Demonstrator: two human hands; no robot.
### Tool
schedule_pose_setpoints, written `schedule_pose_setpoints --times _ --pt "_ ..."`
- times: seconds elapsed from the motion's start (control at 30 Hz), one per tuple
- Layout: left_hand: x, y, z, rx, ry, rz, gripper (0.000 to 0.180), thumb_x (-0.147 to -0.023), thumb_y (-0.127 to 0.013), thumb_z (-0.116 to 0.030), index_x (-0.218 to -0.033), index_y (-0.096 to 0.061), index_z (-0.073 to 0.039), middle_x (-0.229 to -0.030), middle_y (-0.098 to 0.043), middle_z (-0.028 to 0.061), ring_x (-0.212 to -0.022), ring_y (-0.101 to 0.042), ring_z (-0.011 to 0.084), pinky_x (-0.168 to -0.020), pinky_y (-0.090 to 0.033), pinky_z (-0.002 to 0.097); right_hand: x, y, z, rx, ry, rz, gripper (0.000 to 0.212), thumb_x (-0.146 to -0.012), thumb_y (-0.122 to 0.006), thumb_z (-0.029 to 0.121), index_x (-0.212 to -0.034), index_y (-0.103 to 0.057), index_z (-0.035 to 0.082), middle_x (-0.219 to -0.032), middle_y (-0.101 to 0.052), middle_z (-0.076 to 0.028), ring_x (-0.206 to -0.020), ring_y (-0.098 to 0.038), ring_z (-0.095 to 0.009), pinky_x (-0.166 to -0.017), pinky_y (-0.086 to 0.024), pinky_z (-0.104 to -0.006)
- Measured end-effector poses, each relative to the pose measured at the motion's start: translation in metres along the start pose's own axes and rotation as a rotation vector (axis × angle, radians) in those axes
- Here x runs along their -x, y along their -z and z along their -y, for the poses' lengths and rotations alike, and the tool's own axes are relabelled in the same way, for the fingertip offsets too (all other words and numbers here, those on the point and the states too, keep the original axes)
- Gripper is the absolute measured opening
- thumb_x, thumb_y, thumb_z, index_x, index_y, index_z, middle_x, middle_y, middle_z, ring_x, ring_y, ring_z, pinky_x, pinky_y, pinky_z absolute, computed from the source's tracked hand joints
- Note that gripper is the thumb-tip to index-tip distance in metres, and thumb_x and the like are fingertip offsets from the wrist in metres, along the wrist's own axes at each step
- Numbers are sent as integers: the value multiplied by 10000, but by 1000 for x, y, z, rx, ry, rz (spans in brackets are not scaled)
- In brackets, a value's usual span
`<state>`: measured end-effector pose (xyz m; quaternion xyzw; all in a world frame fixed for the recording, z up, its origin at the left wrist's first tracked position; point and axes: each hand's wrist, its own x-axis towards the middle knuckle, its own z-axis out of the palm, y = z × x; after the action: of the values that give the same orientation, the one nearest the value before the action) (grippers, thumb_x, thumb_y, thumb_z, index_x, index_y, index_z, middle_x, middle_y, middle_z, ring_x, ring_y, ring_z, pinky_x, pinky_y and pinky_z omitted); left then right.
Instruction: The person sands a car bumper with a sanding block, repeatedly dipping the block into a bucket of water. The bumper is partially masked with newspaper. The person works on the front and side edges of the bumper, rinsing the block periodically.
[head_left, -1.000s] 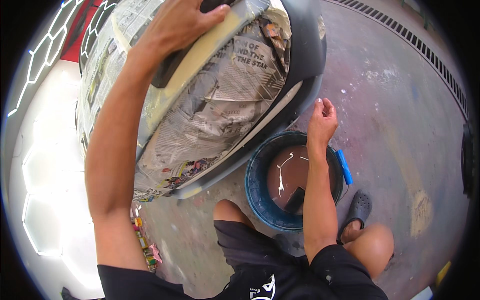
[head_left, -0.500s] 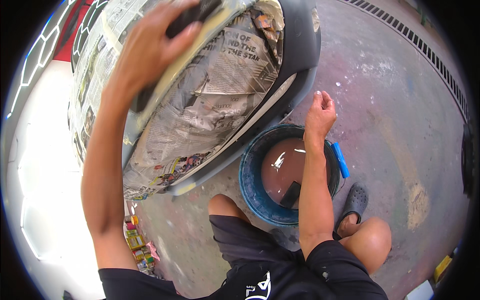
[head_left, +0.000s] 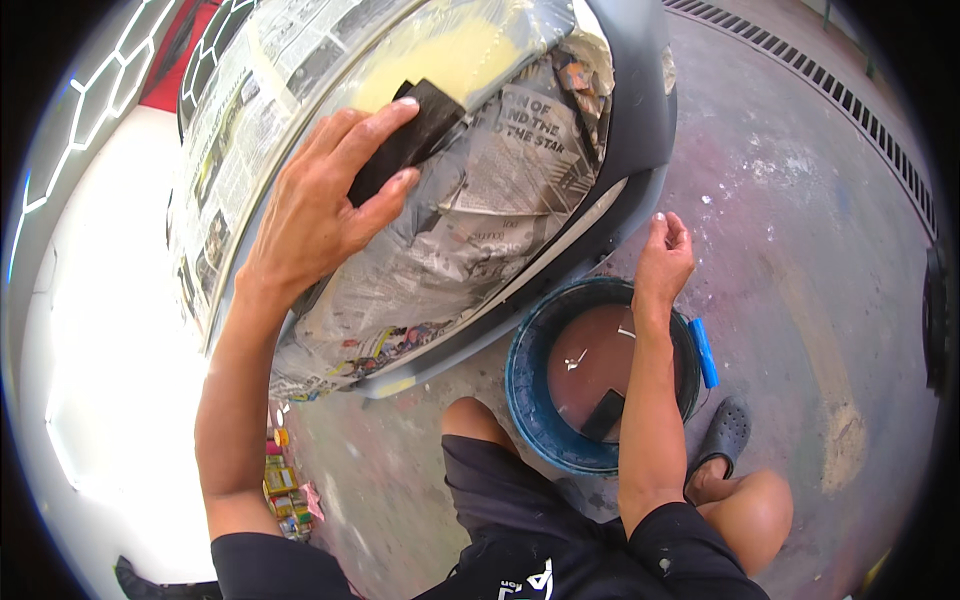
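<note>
Drawn down the masked panel toward the person since half a second ago, the left hand (head_left: 330, 190) and its dark block (head_left: 430, 122) now leave more of a yellow patch (head_left: 465, 52) uncovered. The block lies flat on the panel, its long axis aslant from lower left to upper right. Its far end points up and right, at the border between the yellow patch and the newspaper (head_left: 430, 255); the near part is largely hidden under the hand. Fingers and thumb grip the block from above, the index finger stretched along it and the thumb at its right side.

Newspaper covers the surface on 2 sides of the worked strip, framed at right by a dark grey bumper (head_left: 640, 95). Below the bumper, the right hand (head_left: 664, 268) hangs near a blue bucket (head_left: 530, 420), fingers loosely curled; whether it is fully closed cannot be told. Murky brown water (head_left: 580, 365) stands in the bucket, with a second dark block (head_left: 603, 415) in it. A blue handle grip (head_left: 704, 352) sits at the rim, near 1 dark clog (head_left: 727, 428). Small containers (head_left: 283, 480) cluster at lower left; a drain grate (head_left: 800, 70) curves across the upper right.
</note>
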<state>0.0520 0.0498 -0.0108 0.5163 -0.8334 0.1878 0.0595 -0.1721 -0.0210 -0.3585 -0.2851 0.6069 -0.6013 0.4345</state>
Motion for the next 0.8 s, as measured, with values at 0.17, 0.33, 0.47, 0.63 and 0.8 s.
schedule_pose_setpoints --times 0.17,0.33,0.47,0.63,0.8 --pt "-75 11 51 -75 54 89 512 -1040 -724 -420 -1407 -684 -66 -1046 -752 195 -788 -685 257 -749 -552 438 31 -15 1 -68 -16 38 427 -1071 -712 261 -1336 -705 -73 -1173 -785 -166 -1039 -727 -220 -956 -568 -371" --pt "-12 6 -2 29 46 32 556 -1043 -699 -398 -1516 -638 -113 -1196 -693 181 -1107 -696 360 -953 -558 471 -6 5 -10 -39 18 -3 434 -1076 -706 259 -1348 -694 -79 -1212 -777 -169 -1057 -729 -227 -976 -566 -376" --pt "-13 12 9 -10 -11 -21 540 -1019 -743 -331 -1507 -644 -123 -1202 -718 172 -1050 -707 336 -928 -566 443 13 -6 6 -36 15 54 433 -1078 -703 259 -1346 -693 -80 -1207 -776 -167 -1057 -730 -229 -974 -567 -377" --pt "-59 6 45 -101 -138 -115 553 -1042 -712 -396 -1521 -638 -131 -1177 -699 176 -1000 -693 318 -869 -552 430 26 -6 6 -61 -7 42 424 -1081 -701 251 -1345 -695 -80 -1193 -776 -164 -1045 -728 -225 -964 -571 -375" --pt "-2 13 -4 -19 48 24 548 -1038 -708 -371 -1543 -631 -172 -1244 -713 187 -1114 -716 330 -961 -585 440 9 1 6 -22 10 49 410 -1085 -711 243 -1356 -707 -65 -1209 -773 -130 -1088 -707 -178 -987 -556 -342"
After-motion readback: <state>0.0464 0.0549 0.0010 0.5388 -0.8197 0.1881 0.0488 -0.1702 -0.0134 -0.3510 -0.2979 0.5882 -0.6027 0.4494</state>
